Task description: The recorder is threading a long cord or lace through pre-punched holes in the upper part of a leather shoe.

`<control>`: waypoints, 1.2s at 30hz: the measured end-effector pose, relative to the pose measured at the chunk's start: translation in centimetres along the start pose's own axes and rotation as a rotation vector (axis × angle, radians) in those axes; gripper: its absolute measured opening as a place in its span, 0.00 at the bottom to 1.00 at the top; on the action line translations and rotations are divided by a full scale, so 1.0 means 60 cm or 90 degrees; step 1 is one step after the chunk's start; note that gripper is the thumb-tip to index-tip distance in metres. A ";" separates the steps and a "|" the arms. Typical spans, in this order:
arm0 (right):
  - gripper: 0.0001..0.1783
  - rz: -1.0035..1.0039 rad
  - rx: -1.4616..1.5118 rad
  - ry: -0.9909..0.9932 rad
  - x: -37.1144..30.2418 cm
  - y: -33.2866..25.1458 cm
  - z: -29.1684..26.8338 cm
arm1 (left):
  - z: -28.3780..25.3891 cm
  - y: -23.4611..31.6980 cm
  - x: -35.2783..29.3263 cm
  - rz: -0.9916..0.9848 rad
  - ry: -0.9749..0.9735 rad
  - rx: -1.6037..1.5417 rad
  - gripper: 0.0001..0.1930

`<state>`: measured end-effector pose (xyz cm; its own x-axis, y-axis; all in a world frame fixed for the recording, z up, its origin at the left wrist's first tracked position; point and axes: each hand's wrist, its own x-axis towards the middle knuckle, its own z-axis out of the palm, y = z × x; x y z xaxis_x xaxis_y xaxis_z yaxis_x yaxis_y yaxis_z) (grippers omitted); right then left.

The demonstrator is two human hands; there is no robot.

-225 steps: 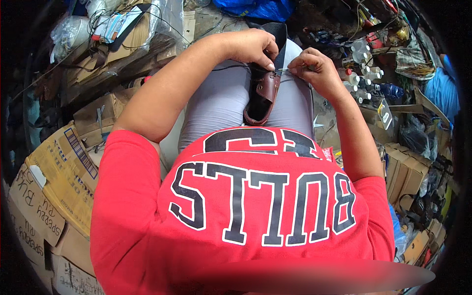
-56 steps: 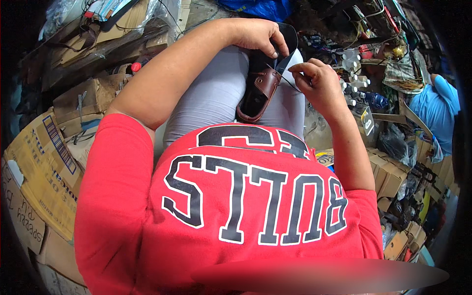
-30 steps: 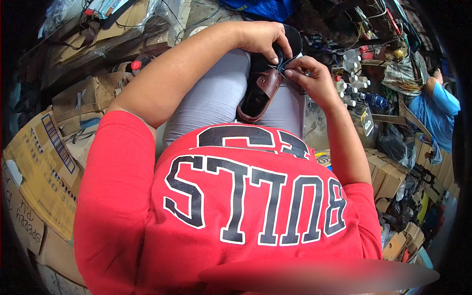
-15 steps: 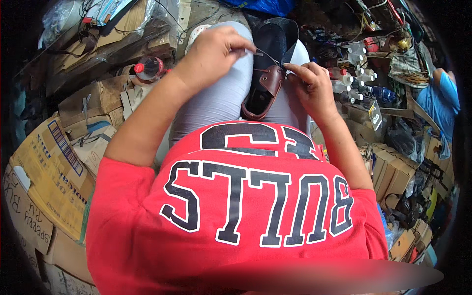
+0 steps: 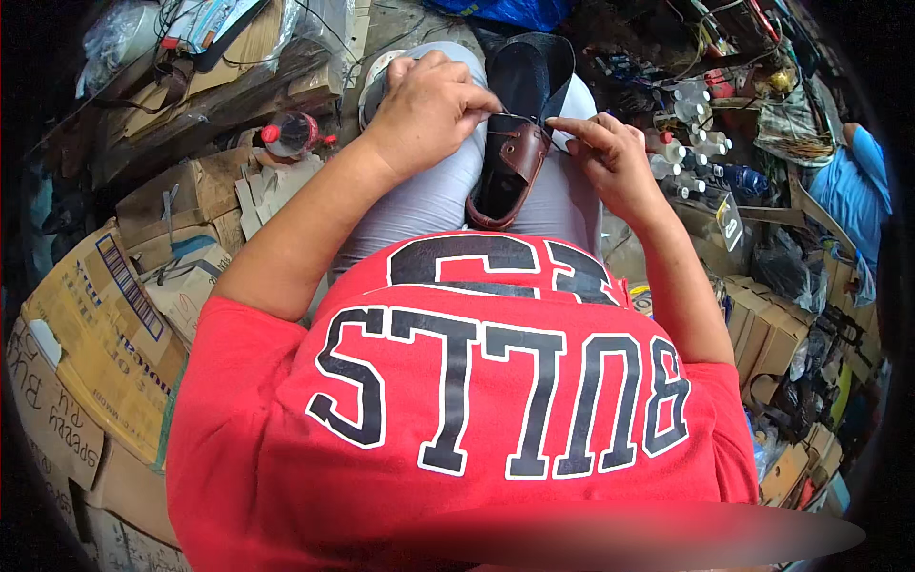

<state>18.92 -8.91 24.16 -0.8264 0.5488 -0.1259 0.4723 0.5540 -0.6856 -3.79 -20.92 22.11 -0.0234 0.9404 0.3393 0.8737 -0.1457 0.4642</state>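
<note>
With left hand clamped on thread and right hand apart, of unclear grip, best draw evenly while keeping the brown shoe steady at upper centre of the frame.

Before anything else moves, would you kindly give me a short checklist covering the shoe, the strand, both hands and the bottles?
1. Brown shoe supported: ok, it lies over the grey trousers.
2. Left hand on the thin strand: ok, its fingertips look pinched there.
3. Right hand gripping: cannot tell, its fingertips are by the shoe's edge, too small to read.
4. Strand free of knots: cannot tell.
5. Dark drink bottle apart from the left hand: ok.
6. Right side uncluttered: not ok, small bottles crowd it.
</note>
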 end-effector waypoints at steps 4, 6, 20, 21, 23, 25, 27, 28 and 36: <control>0.22 -0.093 -0.237 0.069 -0.022 -0.019 0.021 | -0.009 0.011 -0.010 -0.015 -0.010 0.071 0.07; 0.22 -0.102 -0.259 0.121 -0.028 -0.017 0.032 | -0.003 0.016 -0.008 -0.024 -0.006 0.085 0.07; 0.17 -0.024 0.065 -0.037 0.029 0.021 -0.013 | 0.032 -0.005 0.013 -0.028 -0.011 -0.080 0.09; 0.17 -0.023 0.065 -0.037 0.030 0.019 -0.015 | 0.030 -0.003 0.014 -0.027 -0.015 -0.078 0.09; 0.16 0.021 0.073 -0.063 0.034 0.015 -0.016 | 0.030 -0.002 0.014 -0.027 -0.021 -0.075 0.09; 0.16 0.021 0.088 -0.063 0.036 0.027 -0.015 | 0.032 -0.003 0.014 -0.021 -0.020 -0.065 0.09; 0.16 0.022 0.103 -0.062 0.037 0.031 -0.014 | 0.031 -0.003 0.015 -0.030 -0.033 -0.071 0.08; 0.16 0.020 0.107 -0.067 0.037 0.029 -0.016 | 0.031 -0.004 0.015 -0.039 -0.044 -0.077 0.08; 0.21 0.017 0.143 -0.088 0.040 0.043 -0.014 | 0.036 -0.003 0.017 -0.034 -0.040 -0.082 0.07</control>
<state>18.38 -5.63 22.70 -0.8561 0.4622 -0.2313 0.4268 0.3796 -0.8208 -2.93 -19.29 20.61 -0.0340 0.9647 0.2612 0.8027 -0.1294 0.5821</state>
